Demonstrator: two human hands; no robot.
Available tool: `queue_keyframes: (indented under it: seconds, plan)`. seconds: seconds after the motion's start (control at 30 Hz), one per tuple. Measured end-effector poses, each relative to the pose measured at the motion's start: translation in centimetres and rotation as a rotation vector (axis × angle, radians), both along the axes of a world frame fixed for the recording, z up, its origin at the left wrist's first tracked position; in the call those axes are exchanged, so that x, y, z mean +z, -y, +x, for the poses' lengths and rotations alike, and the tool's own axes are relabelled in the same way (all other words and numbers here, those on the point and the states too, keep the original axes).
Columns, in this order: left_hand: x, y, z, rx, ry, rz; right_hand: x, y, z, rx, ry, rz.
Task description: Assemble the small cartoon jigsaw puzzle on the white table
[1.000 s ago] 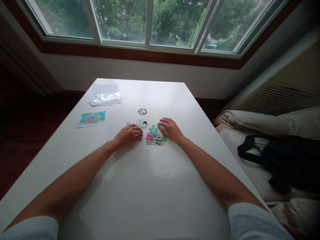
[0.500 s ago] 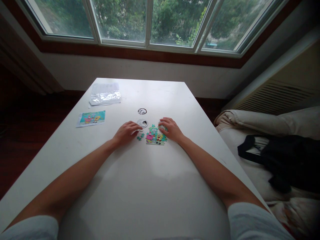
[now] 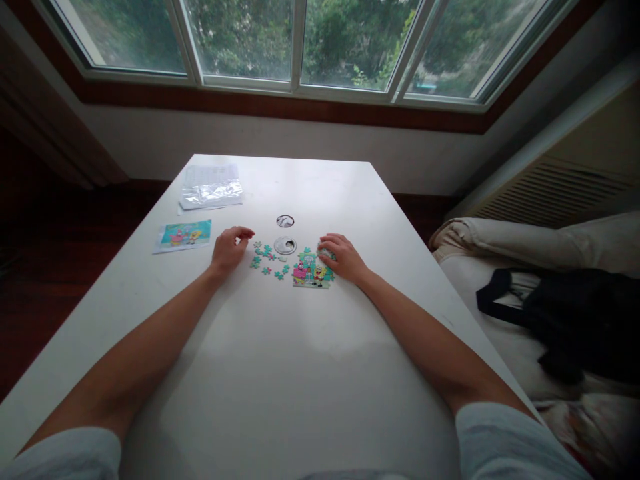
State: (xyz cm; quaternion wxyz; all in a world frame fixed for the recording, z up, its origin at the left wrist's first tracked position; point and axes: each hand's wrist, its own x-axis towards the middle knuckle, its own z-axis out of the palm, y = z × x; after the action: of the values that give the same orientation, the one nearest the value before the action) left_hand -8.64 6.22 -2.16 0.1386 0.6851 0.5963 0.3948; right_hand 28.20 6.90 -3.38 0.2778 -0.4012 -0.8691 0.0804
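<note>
A partly joined jigsaw puzzle [image 3: 309, 271] with cartoon figures lies on the white table. My right hand [image 3: 343, 256] rests on its upper right part, fingers spread over the pieces and hiding some of them. To the left of the puzzle, several loose green and pink jigsaw pieces [image 3: 267, 252] are scattered. Just beyond their left side is my left hand [image 3: 231, 247], slightly raised, its fingers curled together at the tips. Whatever may be between those fingertips is too small to make out.
Two round discs, one grey-white [image 3: 285, 245] and one dark-rimmed [image 3: 285, 221], lie behind the pieces. A printed picture [image 3: 185, 235] is at the left, with a clear plastic bag on papers [image 3: 211, 188] farther back. Dark clothing [image 3: 575, 320] lies on the seat at right.
My left hand has moved left and away from the puzzle, uncovering the loose pieces. The right hand has stayed on the puzzle.
</note>
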Motion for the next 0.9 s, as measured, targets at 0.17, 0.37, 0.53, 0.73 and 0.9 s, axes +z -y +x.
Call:
queue_keyframes:
  seconds: [0.17, 0.37, 0.53, 0.73, 0.9]
  plan:
    - [0.2, 0.3, 0.4, -0.032, -0.085, 0.002, -0.1, -0.1, 0.0, 0.003, 0.000, 0.008]
    - [0.7, 1.0, 1.0, -0.127, -0.152, 0.004, 0.1, 0.0, 0.0, 0.000, 0.007, 0.000]
    - [1.1, 1.4, 1.4, -0.239, -0.175, 0.018, 0.2, 0.0, -0.1, 0.001, -0.007, -0.020]
    - [1.3, 1.3, 1.4, -0.309, -0.133, -0.004, 0.1, 0.0, -0.1, 0.004, -0.006, -0.010]
    - [2.9, 1.0, 0.6, -0.367, -0.205, -0.037, 0.1, 0.1, -0.1, 0.003, -0.009, -0.015]
